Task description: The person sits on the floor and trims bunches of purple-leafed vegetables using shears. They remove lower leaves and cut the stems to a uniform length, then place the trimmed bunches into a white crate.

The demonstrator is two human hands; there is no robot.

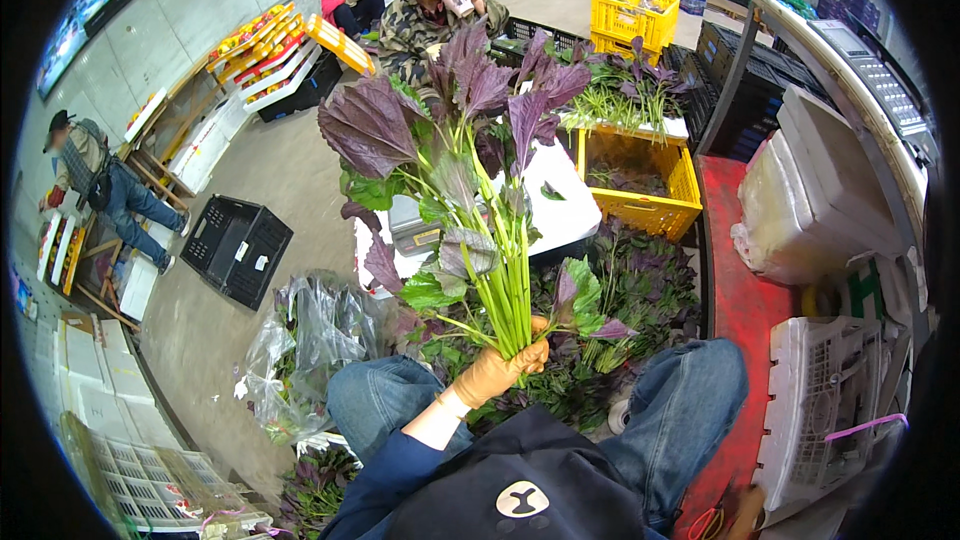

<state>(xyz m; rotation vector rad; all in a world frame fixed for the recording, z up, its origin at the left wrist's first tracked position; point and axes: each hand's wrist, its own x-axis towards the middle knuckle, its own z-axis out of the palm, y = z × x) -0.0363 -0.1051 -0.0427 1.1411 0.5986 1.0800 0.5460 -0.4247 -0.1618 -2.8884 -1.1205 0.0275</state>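
Observation:
My left hand (499,371), in a tan glove, is closed round the lower stems of a large bunch of purple-green perilla (495,262), its leaves fanned out away from me. My right hand is mostly out of view; a blurred tan shape (746,514) near red-handled scissors (705,523) at the bottom right may be its glove, and its fingers cannot be made out. Behind the bunch, a digital scale (412,226) is partly covered by leaves, beside a white foam box lid (562,191). Loose perilla (645,285) is heaped on the floor between and beyond my knees.
A clear plastic bag (322,345) with greens lies left of my knee. A yellow crate (645,214) stands beyond the heap, and a black crate (236,251) on the floor at left. A red bench (739,300) with foam boxes runs along the right. A person (420,22) drinks opposite; others are farther off.

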